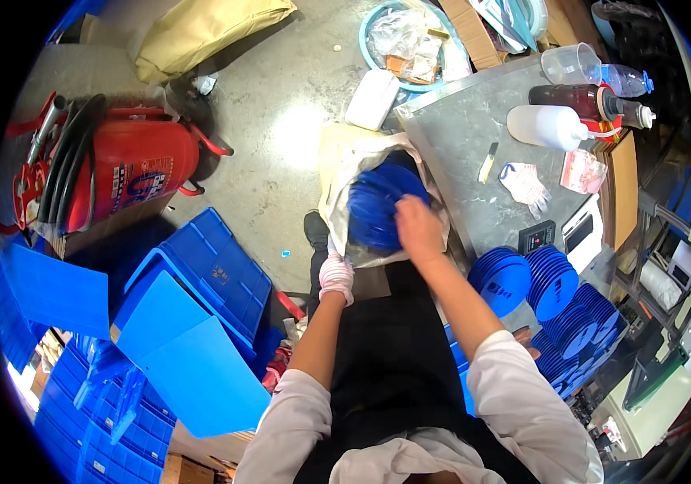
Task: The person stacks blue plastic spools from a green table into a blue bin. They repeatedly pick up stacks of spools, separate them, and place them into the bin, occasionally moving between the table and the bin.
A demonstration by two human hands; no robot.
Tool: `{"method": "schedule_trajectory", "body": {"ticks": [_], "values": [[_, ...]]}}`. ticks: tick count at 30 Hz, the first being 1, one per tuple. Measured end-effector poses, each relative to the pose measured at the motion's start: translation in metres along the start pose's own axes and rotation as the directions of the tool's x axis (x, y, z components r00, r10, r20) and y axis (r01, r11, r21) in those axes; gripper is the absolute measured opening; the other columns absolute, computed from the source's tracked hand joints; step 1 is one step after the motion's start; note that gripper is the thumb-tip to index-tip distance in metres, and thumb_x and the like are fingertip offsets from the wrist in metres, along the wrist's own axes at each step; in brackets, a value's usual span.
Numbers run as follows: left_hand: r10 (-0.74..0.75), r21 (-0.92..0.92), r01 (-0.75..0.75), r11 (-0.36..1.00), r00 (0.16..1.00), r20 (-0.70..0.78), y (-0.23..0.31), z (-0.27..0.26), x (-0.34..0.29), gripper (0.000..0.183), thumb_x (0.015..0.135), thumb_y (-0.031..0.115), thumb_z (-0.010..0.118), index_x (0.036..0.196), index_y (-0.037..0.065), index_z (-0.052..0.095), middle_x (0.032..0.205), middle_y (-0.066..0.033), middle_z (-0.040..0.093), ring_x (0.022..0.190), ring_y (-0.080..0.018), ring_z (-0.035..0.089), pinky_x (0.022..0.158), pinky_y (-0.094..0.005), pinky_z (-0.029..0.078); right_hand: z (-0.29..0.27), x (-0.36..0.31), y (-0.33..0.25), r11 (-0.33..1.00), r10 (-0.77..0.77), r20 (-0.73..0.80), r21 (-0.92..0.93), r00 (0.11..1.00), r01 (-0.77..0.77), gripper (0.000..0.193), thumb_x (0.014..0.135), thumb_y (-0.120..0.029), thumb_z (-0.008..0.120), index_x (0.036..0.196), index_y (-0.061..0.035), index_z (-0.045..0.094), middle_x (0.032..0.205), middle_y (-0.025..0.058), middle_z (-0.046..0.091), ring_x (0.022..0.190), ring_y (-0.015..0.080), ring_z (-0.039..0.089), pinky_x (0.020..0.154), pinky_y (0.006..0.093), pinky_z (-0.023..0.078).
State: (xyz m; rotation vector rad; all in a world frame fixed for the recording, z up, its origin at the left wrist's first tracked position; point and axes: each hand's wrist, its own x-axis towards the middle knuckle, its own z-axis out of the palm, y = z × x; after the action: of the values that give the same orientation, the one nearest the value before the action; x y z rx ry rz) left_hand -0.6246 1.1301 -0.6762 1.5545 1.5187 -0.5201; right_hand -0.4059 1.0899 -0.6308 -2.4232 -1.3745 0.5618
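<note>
A pale woven sack [336, 173] stands open in front of me, with several round blue plastic discs [378, 202] in its mouth, somewhat blurred. My left hand [336, 276], in a white and pink glove, is closed on the near left part of the sack's rim. My bare right hand [420, 230] reaches over the sack's right side; its curled fingers are at the right edge of the blue discs, and the fingertips are partly hidden. To the right, stacks of similar blue discs [500, 282] stand by the grey table's near end.
The grey metal table [462, 153] carries a white bottle [541, 127], a knife [488, 162] and a glove [524, 184]. At left are a red fire extinguisher [132, 165] and blue crates [212, 270]. Beyond the sack are a white jug [372, 99] and a blue-rimmed tub [368, 40].
</note>
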Motion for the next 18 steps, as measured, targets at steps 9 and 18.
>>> {"method": "schedule_trajectory", "body": {"ticks": [9, 18], "values": [[-0.166, -0.047, 0.173, 0.984, 0.979, 0.116, -0.045, -0.037, 0.008, 0.074, 0.089, 0.013, 0.052, 0.152, 0.021, 0.016, 0.104, -0.022, 0.065, 0.091, -0.034, 0.063, 0.082, -0.0423, 0.048, 0.009, -0.088, 0.021, 0.969, 0.233, 0.078, 0.063, 0.969, -0.238, 0.066, 0.079, -0.015, 0.07, 0.138, -0.0033, 0.042, 0.145, 0.0229, 0.038, 0.134, 0.0404, 0.035, 0.111, 0.0469, 0.028], [-0.167, 0.049, 0.163, 0.985, 0.981, 0.1, -0.058, -0.06, 0.021, 0.075, 0.089, 0.015, 0.054, 0.153, 0.021, 0.015, 0.102, -0.0198, 0.067, 0.091, -0.035, 0.065, 0.081, -0.042, 0.048, 0.072, -0.041, 0.101, 0.484, 0.69, 0.432, 0.321, 0.581, -0.814, 0.052, 0.085, -0.047, 0.065, 0.107, 0.0001, 0.064, 0.096, 0.0192, 0.068, 0.078, 0.0321, 0.067, 0.066, 0.0406, 0.053]]}}
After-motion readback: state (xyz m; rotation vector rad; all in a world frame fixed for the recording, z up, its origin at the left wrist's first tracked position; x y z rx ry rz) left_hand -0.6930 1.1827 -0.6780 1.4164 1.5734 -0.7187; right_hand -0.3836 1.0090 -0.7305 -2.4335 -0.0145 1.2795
